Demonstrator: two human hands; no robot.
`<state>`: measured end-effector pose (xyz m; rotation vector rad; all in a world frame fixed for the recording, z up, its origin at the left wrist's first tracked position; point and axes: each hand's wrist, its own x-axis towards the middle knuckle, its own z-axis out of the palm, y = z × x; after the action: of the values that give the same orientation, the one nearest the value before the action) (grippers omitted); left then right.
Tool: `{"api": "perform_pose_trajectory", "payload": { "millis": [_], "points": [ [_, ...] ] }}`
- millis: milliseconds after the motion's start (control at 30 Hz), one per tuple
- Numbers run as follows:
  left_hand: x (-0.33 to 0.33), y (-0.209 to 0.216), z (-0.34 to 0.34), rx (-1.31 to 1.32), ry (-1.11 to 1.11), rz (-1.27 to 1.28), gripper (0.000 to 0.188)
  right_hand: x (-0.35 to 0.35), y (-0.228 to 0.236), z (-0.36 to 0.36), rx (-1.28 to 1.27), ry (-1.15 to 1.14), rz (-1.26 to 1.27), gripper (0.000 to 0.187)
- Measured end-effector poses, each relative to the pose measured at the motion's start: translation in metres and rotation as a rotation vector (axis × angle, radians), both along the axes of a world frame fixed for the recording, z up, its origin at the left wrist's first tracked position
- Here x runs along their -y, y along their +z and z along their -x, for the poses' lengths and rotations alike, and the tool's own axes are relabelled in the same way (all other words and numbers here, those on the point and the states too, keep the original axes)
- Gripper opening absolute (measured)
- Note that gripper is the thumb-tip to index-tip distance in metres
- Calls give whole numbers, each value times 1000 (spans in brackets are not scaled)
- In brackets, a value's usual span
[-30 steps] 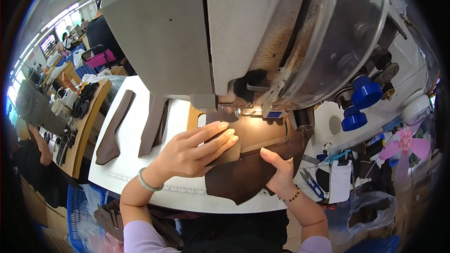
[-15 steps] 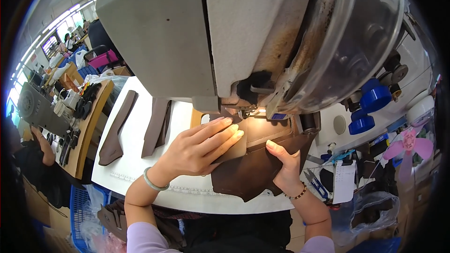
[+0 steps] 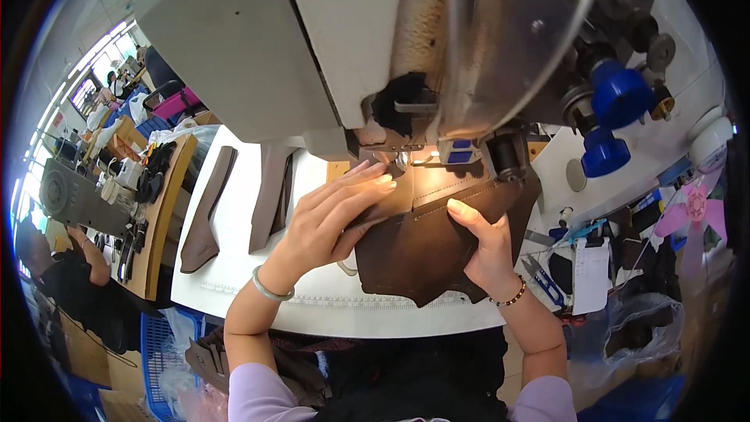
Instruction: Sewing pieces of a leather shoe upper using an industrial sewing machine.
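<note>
left hand flat on brown leather, right hand clasped round its edge, white table, cluttered workshop

- Head view: wide fisheye, left one of two head-worn cameras; upright, unmirrored.
- Station: wearer's side of the sewing machine, at close range; its housing looms large.
- Facing: down, over the left hand and right hand, both on the sewing machine's near side.
- Reach: as far as ceiling lights, well left of the sewing machine.
</note>
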<state>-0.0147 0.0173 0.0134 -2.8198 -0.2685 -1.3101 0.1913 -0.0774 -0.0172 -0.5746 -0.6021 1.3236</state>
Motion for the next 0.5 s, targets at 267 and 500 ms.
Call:
{"api": "perform_pose_trajectory", "payload": {
  "millis": [267, 500],
  "points": [
    [2, 13, 12, -188, -73, 89, 51, 0, -3, 1, -18, -16, 23, 24],
    [-6, 6, 15, -221, -100, -15, 54, 1, -2, 1, -13, -14, 38, 16]
  ]
}}
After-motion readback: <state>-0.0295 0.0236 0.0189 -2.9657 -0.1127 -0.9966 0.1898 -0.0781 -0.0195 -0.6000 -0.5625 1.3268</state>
